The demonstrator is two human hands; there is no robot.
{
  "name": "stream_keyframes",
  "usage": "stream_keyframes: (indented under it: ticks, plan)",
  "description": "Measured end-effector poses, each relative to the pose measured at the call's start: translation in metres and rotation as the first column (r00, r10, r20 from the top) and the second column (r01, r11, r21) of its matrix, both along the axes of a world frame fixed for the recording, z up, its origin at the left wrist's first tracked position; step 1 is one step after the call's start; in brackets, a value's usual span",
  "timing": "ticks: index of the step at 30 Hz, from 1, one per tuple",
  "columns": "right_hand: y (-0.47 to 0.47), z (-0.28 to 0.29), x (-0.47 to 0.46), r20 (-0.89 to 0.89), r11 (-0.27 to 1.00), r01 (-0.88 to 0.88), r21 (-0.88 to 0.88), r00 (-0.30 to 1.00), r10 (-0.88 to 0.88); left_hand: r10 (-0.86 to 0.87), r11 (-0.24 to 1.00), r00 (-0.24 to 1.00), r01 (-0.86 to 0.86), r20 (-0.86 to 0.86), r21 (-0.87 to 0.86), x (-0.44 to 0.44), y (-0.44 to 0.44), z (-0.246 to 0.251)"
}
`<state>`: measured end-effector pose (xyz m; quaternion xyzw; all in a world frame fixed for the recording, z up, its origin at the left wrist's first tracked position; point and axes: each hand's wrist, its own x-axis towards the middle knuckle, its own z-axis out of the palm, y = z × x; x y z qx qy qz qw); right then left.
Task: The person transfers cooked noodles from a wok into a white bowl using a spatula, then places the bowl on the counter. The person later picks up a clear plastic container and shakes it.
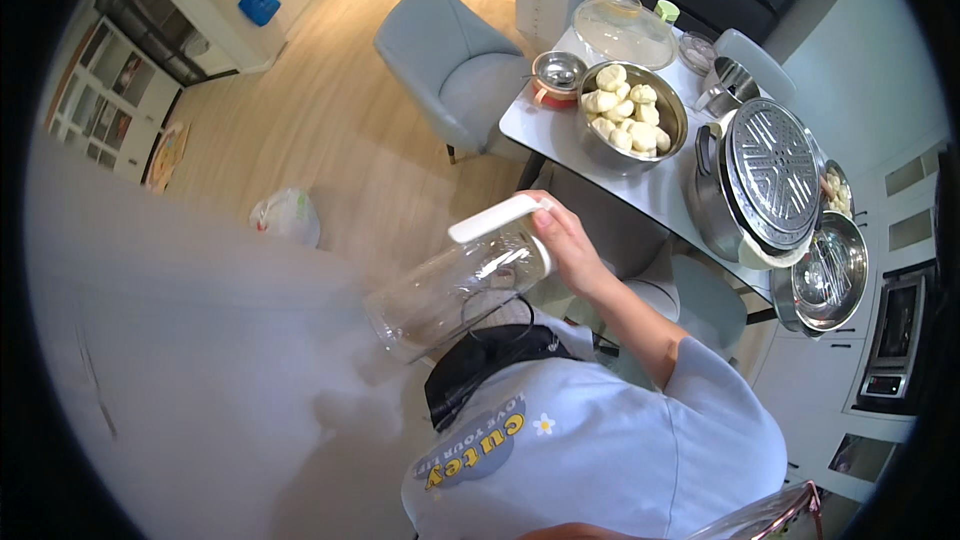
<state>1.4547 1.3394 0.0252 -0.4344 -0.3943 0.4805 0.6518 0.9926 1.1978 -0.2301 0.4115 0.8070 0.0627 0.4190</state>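
Note:
My right hand [566,240] grips a clear pitcher [457,292] by its white handle [495,219], near the rim end. The pitcher is tilted, its base towards the lower left, close to a pale wall. No liquid can be made out inside. A black cable loop [534,315] shows partly through its side, beside a black item [487,371] at my waist. My left hand is out of view.
On the white table [536,127] stand a steel pot [634,157] of pale dough buns [622,109], a steamer pot [709,202] topped by a perforated tray [776,165], and a steel bowl [855,292]. A grey chair [442,52] adjoins it. A plastic bag [286,216] sits on the floor.

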Motion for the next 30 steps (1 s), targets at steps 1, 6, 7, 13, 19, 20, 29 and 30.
stream_keyframes:
  ticks: [1, 6, 7, 13, 19, 20, 29, 30]
  plan:
    - [0.018, 0.006, 0.007, 0.036, 0.998, -0.036, -0.056, 0.999, 0.038, -0.033, 0.999, 0.999, 0.033, -0.028, 0.004, 0.008, 0.022, 0.007]
    - [0.088, 0.022, 0.046, 0.151, 0.988, 0.153, 0.011, 0.977, -0.153, -0.253, 0.967, 0.951, 0.257, -0.176, -0.001, 0.050, 0.126, 0.051]
    - [0.096, 0.021, 0.057, 0.120, 0.986, 0.163, -0.026, 0.980, -0.158, -0.294, 0.955, 0.943, 0.295, -0.153, -0.018, 0.057, 0.147, 0.058]
    - [0.098, 0.004, 0.103, 0.171, 0.841, 0.524, -0.136, 0.848, -0.501, 0.562, 0.822, 0.372, -0.149, 0.739, -0.550, 0.079, 0.298, 0.080]
    - [0.083, -0.006, 0.109, 0.227, 0.569, 0.795, -0.208, 0.606, -0.763, 0.128, 0.672, 0.716, 0.446, 0.686, -0.591, 0.174, 0.478, 0.024]
    - [0.081, -0.005, 0.104, 0.229, 0.514, 0.827, -0.226, 0.558, -0.797, -0.096, 0.555, 0.692, 0.634, 0.715, -0.539, 0.197, 0.502, 0.014]
    - [0.118, 0.000, 0.017, 0.380, 0.027, 0.969, -0.244, 0.121, -0.917, -0.525, -0.322, -0.089, 0.941, 0.846, -0.101, 0.265, 0.643, 0.001]
    - [0.125, 0.002, 0.007, 0.391, 0.019, 0.969, -0.248, 0.118, -0.913, -0.558, -0.379, -0.147, 0.921, 0.817, -0.093, 0.267, 0.656, 0.001]
